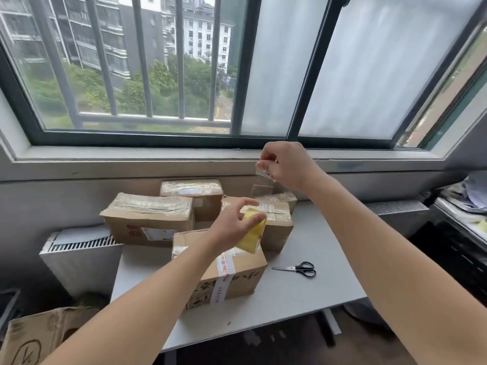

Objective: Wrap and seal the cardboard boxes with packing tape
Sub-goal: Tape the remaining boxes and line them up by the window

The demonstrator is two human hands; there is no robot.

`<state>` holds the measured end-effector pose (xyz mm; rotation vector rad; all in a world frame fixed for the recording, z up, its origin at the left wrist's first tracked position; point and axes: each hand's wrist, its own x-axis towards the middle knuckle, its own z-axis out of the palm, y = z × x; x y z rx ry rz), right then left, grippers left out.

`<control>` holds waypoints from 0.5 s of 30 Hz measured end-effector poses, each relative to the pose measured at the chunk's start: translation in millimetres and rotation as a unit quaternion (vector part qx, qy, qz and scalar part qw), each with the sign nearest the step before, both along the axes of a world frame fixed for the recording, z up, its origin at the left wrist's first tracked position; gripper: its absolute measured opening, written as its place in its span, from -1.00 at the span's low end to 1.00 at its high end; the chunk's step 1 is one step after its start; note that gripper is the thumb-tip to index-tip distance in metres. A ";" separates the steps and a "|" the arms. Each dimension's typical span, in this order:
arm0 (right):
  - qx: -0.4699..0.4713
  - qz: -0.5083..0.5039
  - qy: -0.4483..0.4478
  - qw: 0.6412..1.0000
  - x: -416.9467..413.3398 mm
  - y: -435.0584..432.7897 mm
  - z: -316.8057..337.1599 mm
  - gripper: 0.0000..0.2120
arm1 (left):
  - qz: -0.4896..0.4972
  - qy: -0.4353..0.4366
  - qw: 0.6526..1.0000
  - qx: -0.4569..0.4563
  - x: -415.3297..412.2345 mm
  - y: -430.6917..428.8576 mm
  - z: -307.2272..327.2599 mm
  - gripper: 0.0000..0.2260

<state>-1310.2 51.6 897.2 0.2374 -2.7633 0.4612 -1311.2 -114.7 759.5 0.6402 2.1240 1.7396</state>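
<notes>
My left hand [234,222] grips a yellowish roll of packing tape [252,231] above the nearest cardboard box [237,275], which stands on the grey table [303,293]. My right hand [286,164] is raised higher, near the window sill, and pinches the free end of a clear tape strip [262,180] pulled up from the roll. Behind the near box stand several more cardboard boxes: one at the left [147,219], one at the back [192,193] and one on the right [279,225], their tops shiny with tape.
Black-handled scissors [297,269] lie on the table right of the near box. A radiator [79,256] stands left of the table. An open cardboard box [39,335] sits low at the left. Dark clutter [461,219] fills the right side. The window sill [158,156] runs behind.
</notes>
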 end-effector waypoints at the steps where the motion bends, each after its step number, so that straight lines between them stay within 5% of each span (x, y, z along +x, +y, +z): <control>1: -0.010 -0.007 -0.007 1.000 -0.5 5.7 1.1 -0.89 | -0.038 -0.019 0.999 0.031 4.1 1.3 -1.3 -0.67; 5: -0.011 -0.024 -0.039 0.999 2.0 27.5 8.3 -0.87 | -0.055 -0.041 0.996 0.058 9.8 3.2 -17.6 -0.63; 10: 0.034 0.004 -0.034 0.999 3.2 23.1 25.1 -0.90 | 0.023 -0.013 0.998 -0.050 0.7 10.6 -25.7 -0.72; 15: 0.020 0.015 -0.064 0.998 19.5 34.6 36.7 -0.87 | -0.057 -0.097 0.992 0.050 -11.3 7.3 -31.7 -0.58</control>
